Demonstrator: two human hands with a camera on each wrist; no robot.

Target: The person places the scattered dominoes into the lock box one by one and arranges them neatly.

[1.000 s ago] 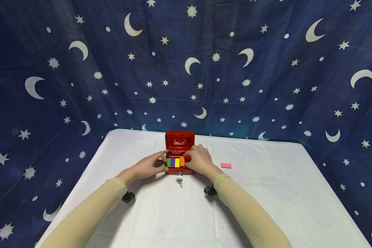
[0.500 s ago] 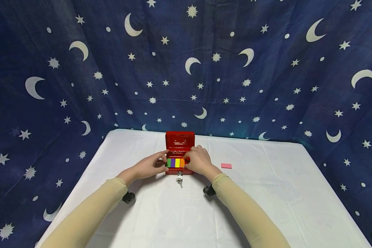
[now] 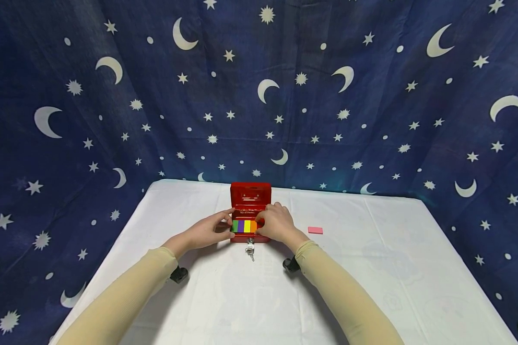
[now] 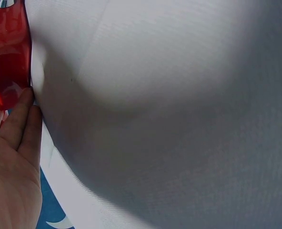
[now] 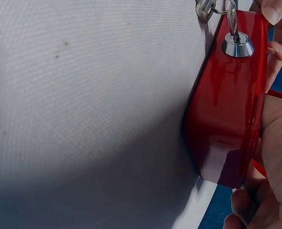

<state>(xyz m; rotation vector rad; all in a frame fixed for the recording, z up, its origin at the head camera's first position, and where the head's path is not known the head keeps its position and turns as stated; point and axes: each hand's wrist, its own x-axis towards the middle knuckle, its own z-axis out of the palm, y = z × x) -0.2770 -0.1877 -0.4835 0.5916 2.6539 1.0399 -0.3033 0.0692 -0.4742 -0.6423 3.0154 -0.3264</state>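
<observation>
A small red cash box (image 3: 250,193) stands with its lid raised near the back of the table. Green (image 3: 235,226), purple (image 3: 241,226), yellow (image 3: 247,226) and orange blocks (image 3: 253,226) lie side by side inside it. My left hand (image 3: 206,231) holds the box's left end, thumb at the front corner, with two straight fingers (image 4: 19,119) along its side in the left wrist view. My right hand (image 3: 279,223) pinches the orange block at its right end. The palm hides the box's right part.
A pink block (image 3: 315,230) lies on the white tablecloth (image 3: 371,278) to the right of the box. A key (image 5: 233,21) sits in the front lock (image 5: 237,46), with another hanging from its ring. Starry cloth (image 3: 259,96) stands behind the table.
The orange block, earlier tilted and raised, has gone down level with the others in the row. My right hand has lowered slightly with it; the left hand has stayed in place.
</observation>
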